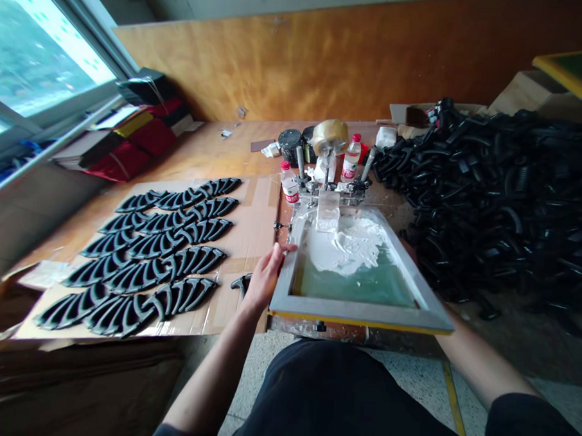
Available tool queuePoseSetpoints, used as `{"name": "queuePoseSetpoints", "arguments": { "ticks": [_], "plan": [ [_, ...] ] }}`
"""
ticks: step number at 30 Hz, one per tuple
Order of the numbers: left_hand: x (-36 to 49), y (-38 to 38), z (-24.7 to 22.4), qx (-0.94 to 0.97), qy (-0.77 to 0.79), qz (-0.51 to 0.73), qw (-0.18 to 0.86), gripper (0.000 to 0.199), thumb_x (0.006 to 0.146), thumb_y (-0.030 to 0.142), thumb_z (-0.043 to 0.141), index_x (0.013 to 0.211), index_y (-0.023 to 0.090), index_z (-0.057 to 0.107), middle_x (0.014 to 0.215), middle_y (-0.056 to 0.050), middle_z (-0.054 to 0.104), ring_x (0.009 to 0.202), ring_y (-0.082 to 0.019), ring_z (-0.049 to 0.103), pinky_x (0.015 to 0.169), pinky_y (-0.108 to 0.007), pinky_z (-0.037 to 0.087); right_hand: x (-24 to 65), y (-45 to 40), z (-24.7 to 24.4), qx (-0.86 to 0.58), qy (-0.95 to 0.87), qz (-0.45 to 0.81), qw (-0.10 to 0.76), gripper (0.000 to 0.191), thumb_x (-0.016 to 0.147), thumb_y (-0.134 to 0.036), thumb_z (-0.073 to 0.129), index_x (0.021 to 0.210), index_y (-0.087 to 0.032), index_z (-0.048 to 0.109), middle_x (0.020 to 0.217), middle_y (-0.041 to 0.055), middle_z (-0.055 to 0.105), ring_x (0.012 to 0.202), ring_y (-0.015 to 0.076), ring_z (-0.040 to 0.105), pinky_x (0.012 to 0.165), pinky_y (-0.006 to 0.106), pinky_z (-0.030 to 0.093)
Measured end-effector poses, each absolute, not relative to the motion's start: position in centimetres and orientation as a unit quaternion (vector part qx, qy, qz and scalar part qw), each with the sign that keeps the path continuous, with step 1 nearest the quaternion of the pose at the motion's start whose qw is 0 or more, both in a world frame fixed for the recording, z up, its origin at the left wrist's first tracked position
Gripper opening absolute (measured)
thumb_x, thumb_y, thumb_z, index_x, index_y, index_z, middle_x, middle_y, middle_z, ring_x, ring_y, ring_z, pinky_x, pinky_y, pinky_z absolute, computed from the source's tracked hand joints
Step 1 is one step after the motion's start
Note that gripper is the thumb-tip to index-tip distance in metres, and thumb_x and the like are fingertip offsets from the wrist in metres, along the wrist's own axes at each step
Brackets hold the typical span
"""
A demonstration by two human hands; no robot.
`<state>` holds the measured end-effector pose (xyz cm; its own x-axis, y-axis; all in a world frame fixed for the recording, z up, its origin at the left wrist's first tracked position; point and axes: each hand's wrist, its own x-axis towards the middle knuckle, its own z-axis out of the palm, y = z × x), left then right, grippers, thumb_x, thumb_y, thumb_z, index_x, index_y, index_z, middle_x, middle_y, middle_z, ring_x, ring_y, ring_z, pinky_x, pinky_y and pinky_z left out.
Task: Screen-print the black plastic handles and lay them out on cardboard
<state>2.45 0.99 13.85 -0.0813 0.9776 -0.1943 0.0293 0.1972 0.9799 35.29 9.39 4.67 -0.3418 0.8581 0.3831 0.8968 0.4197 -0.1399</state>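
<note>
A screen printing frame [364, 312] with a grey rim and green mesh is hinged at its far side. Thick white ink [352, 249] covers the far half of the mesh. My left hand [268, 268] grips the frame's left side, a fingertip over the rim and the other fingers partly hidden. My right hand [408, 250] is at the right side, mostly hidden behind the frame, so its fingers cannot be made out. Left of my left hand, a black curved plastic part [241, 283] lies on the cardboard [252, 226].
Several rows of black curved parts [154, 263] lie on the cardboard at left. A large heap of black parts [494, 201] fills the right. Behind the frame stand two red-capped bottles [351, 159], a tape roll [330, 137] and a dark tub [289, 146]. Boxes [125, 140] sit by the window.
</note>
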Motion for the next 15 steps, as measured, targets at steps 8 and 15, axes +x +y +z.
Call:
{"name": "queuePoseSetpoints", "arguments": {
  "ticks": [8,15],
  "plan": [
    [2.6,-0.6,3.1,0.452,0.680,0.328,0.474,0.062,0.083,0.051,0.056,0.138,0.024,0.050,0.064,0.006,0.048,0.055,-0.010,0.043,0.054,-0.020,0.033,26.5,14.3,9.2,-0.496,-0.828,0.067,0.254,0.056,0.078,-0.025,0.071,0.130,-0.016,0.053,0.131,0.0140,0.054,0.117,0.0281,0.052,0.096,0.041,0.046],
    [2.4,-0.3,2.0,0.466,0.694,0.311,0.453,0.056,0.084,0.051,0.054,0.132,0.022,0.055,0.068,0.003,0.054,0.059,-0.012,0.048,0.058,-0.022,0.037,24.6,9.5,8.0,-0.378,-0.917,0.107,0.069,0.019,0.084,-0.011,0.051,0.091,-0.019,0.066,0.090,0.0074,0.068,0.087,0.0224,0.061,0.073,0.031,0.045]
  ]
}}
